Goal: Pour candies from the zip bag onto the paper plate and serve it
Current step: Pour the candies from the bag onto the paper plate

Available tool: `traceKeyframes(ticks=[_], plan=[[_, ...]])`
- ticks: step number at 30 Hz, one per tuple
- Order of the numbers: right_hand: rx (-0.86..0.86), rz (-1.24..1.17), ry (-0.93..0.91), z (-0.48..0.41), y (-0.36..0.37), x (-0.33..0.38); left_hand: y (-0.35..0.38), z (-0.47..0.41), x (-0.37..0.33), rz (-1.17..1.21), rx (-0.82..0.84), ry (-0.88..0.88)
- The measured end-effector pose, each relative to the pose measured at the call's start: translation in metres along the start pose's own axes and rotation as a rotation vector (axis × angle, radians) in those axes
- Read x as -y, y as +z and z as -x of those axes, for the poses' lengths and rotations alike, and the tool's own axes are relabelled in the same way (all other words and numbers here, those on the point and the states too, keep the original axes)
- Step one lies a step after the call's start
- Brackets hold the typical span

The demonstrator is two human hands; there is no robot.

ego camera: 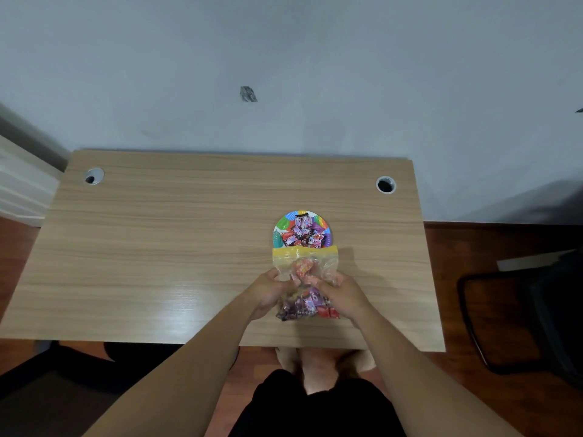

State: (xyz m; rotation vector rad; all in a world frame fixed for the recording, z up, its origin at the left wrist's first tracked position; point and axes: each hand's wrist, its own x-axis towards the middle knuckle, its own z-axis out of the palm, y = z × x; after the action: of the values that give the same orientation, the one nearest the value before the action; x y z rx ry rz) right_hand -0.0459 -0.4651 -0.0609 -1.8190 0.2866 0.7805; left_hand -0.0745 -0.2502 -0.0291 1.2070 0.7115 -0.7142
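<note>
A round paper plate (281, 223) with a bright multicoloured rim lies on the wooden desk (176, 247), right of centre. Several wrapped candies (303, 234) are heaped on it. A clear zip bag (305, 263) with a yellow zip strip lies just in front, its mouth over the plate's near edge. More candies, purple and red, show inside the bag. My left hand (269, 293) pinches the bag's middle from the left. My right hand (345, 296) squeezes it from the right, covering part of the bag.
Cable holes sit at the desk's back left (93, 176) and back right (385, 185). A wall rises right behind the desk. A black chair (523, 316) stands on the floor to the right. My legs and feet show below the near edge.
</note>
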Motion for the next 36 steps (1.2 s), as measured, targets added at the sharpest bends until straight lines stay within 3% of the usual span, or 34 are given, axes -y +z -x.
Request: traceKeyframes(ticks=[13,36], plan=[[-0.052,0.032,-0.014,-0.007,0.003,0.001,0.003,-0.007,-0.003,-0.040,-0.145,0.031],[0.015,-0.047,0.004,-0.005,0.000,0.007,0.001,-0.008,-0.007,0.009,-0.131,-0.041]])
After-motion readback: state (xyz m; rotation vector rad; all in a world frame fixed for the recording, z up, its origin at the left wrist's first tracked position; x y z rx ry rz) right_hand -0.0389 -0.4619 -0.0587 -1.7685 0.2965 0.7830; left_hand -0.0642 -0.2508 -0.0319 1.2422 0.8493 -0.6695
